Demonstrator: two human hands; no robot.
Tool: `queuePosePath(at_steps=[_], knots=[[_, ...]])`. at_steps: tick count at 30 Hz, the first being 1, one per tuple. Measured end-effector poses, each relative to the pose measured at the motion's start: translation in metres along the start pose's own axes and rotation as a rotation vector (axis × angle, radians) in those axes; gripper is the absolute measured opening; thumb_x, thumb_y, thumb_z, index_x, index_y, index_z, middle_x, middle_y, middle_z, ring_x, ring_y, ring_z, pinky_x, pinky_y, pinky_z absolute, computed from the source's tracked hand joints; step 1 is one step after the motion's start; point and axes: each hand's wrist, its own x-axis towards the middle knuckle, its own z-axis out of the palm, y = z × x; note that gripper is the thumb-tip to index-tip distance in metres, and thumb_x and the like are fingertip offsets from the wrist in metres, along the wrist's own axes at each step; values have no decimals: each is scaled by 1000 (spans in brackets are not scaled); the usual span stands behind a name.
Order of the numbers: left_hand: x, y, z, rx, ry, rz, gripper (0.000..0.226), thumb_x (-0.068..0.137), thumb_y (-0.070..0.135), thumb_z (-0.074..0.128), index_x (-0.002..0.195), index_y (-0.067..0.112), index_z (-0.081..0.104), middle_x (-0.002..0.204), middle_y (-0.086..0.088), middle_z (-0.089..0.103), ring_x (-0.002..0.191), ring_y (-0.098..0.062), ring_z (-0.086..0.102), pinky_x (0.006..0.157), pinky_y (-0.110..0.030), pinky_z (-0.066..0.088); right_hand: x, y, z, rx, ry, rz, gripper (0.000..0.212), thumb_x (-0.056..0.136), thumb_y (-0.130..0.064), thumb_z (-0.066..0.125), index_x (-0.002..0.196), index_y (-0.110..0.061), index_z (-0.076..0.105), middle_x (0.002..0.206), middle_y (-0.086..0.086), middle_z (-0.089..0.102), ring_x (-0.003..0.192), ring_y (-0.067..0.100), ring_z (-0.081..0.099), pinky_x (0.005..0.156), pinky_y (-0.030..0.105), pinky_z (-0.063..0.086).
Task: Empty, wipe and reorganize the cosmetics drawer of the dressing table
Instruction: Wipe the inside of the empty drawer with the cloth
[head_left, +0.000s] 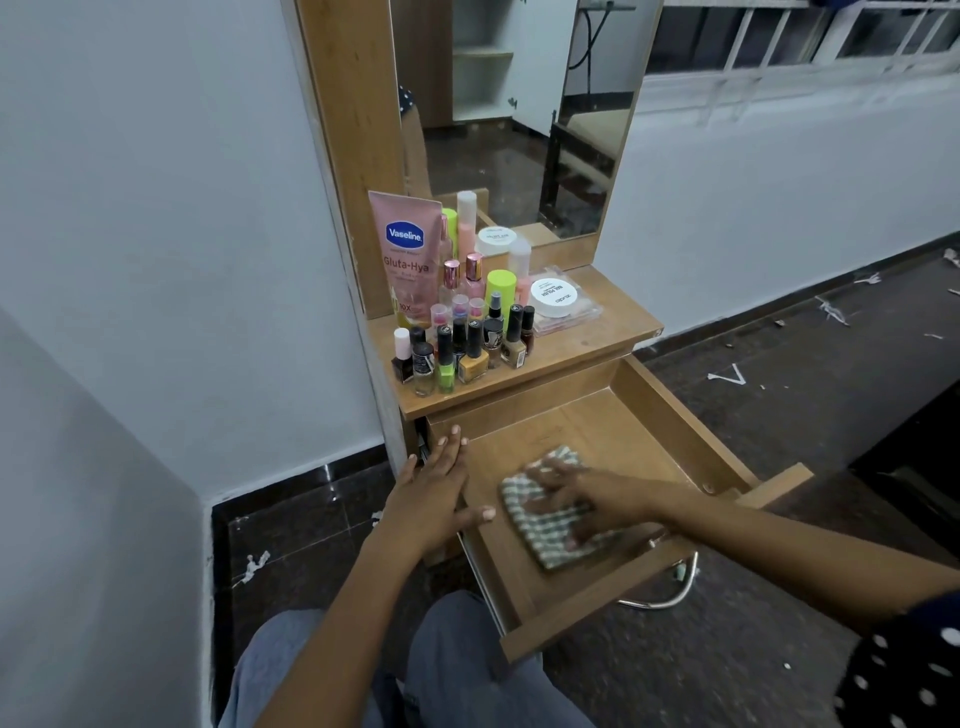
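Drawer (675, 431) pulled out, wooden floor bare apart from checked cloth (550, 525) near front left. Right hand (582, 493) flat on cloth, fingers spread, blurred. Left hand (436, 488) open, resting on drawer's left wall, thumb inside. Nail polish bottles (462, 348), Vaseline tube (408, 254), white jar (555, 299) crowd dressing table top (587, 343).

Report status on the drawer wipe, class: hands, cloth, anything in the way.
Left hand flat on the drawer's left wall. Right hand pressing checked cloth on drawer floor. Drawer emptied; cosmetics up on the tabletop. Nothing in the way.
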Motion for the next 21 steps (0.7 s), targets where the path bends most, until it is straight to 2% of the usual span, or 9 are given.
queuePosePath(at_steps=[4,7,11,13,15,17,19,21], knots=[[-1,0,0,-4,3,6,90,92,58,43,152,15,-8,153,1,-30,145,-13,-16,117,-41,-8,6,-31,3,-93,-70,-157,51,86,-18,66,134,-29,53,161,-7,1,149,22,-9,119,41,11],[-1,0,1,-1,2,-1,90,92,58,43,151,14,-10,153,1,-30,145,-13,-17,117,-41,-8,-5,-33,-12,-88,-37,-149,39,90,-17,60,128,-26,59,161,-8,9,149,18,-2,117,35,15],[0,0,1,-6,-1,2,90,92,58,43,152,14,-8,154,1,-30,145,-13,-17,117,-41,-8,-11,-42,-6,60,-156,-118,33,100,-25,45,131,-20,55,161,-6,3,148,19,-11,121,42,9],[0,0,1,-4,0,0,91,92,58,43,151,14,-9,154,1,-29,145,-13,-17,117,-41,-7,-9,-48,5,59,-192,-50,43,103,-37,34,137,-16,50,161,-7,-1,147,19,-14,122,44,5],[0,0,1,4,-1,-4,91,92,59,43,151,14,-10,154,0,-29,145,-14,-16,117,-41,-7,-11,-47,6,107,-164,57,55,100,-50,26,148,-23,33,161,-6,1,149,21,-2,122,44,8],[0,0,1,3,0,-11,91,92,58,43,152,14,-10,155,0,-28,145,-14,-15,117,-42,-7,-20,-36,1,182,-130,164,62,95,-63,24,151,-38,15,162,-1,7,147,24,16,120,45,16],[1,1,1,-2,7,-14,91,92,58,43,152,15,-10,155,0,-27,146,-14,-15,117,-42,-7,-34,-18,-8,227,-106,242,65,90,-70,21,149,-44,14,159,-1,19,141,21,29,116,41,23],[1,1,2,-2,15,-12,91,92,58,43,151,15,-11,155,0,-27,145,-14,-15,117,-41,-7,-49,2,-16,270,-67,335,71,85,-74,19,148,-41,24,151,1,39,129,15,43,109,35,31]])
